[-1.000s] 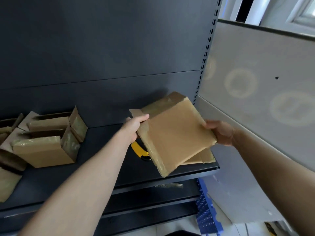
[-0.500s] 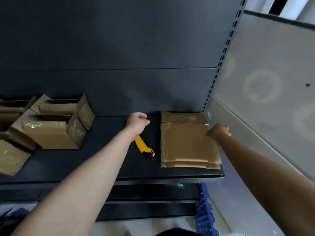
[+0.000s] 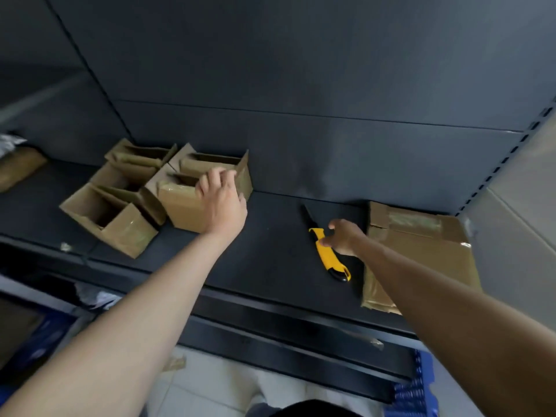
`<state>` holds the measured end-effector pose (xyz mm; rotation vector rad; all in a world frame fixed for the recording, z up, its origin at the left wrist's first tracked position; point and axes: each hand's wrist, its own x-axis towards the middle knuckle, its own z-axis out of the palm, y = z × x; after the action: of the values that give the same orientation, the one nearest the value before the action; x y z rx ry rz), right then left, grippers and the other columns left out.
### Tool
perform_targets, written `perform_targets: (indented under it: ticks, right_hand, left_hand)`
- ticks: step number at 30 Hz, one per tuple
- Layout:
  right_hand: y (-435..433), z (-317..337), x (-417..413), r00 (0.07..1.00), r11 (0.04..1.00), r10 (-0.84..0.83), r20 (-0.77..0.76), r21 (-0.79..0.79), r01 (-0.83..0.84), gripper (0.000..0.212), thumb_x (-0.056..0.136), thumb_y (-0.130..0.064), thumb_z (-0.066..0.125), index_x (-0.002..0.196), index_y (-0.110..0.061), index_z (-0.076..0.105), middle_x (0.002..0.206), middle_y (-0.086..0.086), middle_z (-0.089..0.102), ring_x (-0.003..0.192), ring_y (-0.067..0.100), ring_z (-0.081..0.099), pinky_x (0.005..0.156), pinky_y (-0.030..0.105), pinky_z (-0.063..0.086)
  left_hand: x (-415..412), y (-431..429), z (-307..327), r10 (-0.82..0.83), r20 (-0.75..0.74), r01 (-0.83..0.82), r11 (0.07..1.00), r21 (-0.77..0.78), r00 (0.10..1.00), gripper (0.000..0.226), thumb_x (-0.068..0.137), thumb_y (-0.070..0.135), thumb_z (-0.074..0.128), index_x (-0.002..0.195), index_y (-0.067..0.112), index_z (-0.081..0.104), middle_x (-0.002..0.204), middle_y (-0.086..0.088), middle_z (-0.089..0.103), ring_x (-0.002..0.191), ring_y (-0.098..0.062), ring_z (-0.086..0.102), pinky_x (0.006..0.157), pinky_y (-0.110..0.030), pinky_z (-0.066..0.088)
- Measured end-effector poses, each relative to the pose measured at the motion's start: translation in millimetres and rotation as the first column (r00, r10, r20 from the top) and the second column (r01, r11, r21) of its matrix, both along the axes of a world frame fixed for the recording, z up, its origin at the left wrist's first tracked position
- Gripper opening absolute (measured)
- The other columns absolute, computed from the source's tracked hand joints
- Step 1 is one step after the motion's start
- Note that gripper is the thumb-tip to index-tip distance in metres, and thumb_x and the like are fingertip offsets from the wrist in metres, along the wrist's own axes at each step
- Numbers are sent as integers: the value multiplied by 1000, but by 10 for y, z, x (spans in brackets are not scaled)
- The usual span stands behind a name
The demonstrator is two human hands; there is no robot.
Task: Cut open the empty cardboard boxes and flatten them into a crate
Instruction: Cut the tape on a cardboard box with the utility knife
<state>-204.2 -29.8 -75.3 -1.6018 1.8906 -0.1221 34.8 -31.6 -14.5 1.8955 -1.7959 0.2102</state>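
Observation:
Several open empty cardboard boxes [image 3: 114,218] stand in a cluster on the left of the dark shelf [image 3: 270,260]. My left hand [image 3: 221,203] grips the nearest-right cardboard box [image 3: 180,209], fingers curled over its top edge and thumb on its right side. A yellow utility knife [image 3: 329,257] with a black blade lies in the middle of the shelf. My right hand [image 3: 343,239] reaches to the knife from the right, thumb touching the handle, fingers not closed round it. A stack of flattened boxes [image 3: 421,251] lies at the shelf's right end.
The shelf has a dark back panel and a perforated upright at right beside a grey wall. A blue crate [image 3: 418,386] shows below at lower right. Another brown parcel [image 3: 18,170] lies at far left. Tape scraps lie on the lower shelf and the floor.
The flattened box was laid on the stack at right and released. My left hand moved left onto an open box; my right hand moved left to the knife. The view swung left.

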Motion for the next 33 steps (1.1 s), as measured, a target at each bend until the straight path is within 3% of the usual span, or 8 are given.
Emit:
perform_targets:
  ticks: [7,13,18,22,24,27,30,33]
  right_hand:
    - [-36,-265,318,972,996,-65,-227,38,76,59,87,-29,66,134,-5,38,136,16,43,127,36,39,100,41,40]
    - [-153,-336,644,948,973,-197,-252,65,220,54,88,-16,55,136,-5,35,137,17,40,127,36,39,99,41,42]
    - [-222,-297,925,934,931,-357,32,93,352,38,89,-22,44,121,-3,52,117,17,58,106,35,57,83,36,50]
    - [-202,-128,981,783,896,-443,437,202,394,3,80,-6,51,78,-5,49,66,9,45,51,21,41,44,24,35]
    - [-179,-31,951,662,877,-474,581,243,415,10,85,-10,57,79,-6,50,64,9,46,46,19,39,42,24,34]
    - [-137,162,882,446,831,-521,727,315,457,23,90,-32,61,88,-9,57,70,8,53,49,18,45,43,26,37]
    - [-95,313,712,245,820,-514,822,387,421,41,82,-53,65,88,-13,57,68,3,52,57,18,49,57,31,42]
    - [-18,398,555,238,847,-476,846,369,384,43,76,-52,71,90,-13,61,72,2,55,64,17,52,65,30,42]
  left_hand:
    - [604,-220,-87,-32,80,-5,907,421,996,66,89,34,60,142,6,31,145,-16,38,135,-31,30,115,-43,17]
    - [780,-405,-221,-109,81,64,900,431,991,61,83,46,64,132,14,45,134,-11,29,124,-32,28,109,-46,26]
    - [794,-494,-300,-175,131,74,828,556,976,52,91,39,54,136,14,45,136,-10,48,129,-32,35,113,-53,14]
    - [782,-509,-81,-146,-275,264,846,463,950,20,88,22,55,105,14,61,101,-5,63,103,-29,55,85,-41,47]
    - [772,-509,148,-86,-523,339,847,410,848,8,84,22,58,90,19,62,85,3,62,82,-19,58,63,-31,45]
    - [788,-541,396,139,-908,491,803,337,397,8,79,15,60,87,16,62,83,-3,64,78,-21,62,70,-41,55]
    - [810,-520,378,330,-943,601,745,288,43,7,82,13,54,85,11,60,79,-8,64,75,-24,64,70,-49,55]
    - [783,-461,108,423,-903,604,739,297,-75,15,93,17,50,102,8,59,99,-15,65,94,-30,63,75,-54,53]
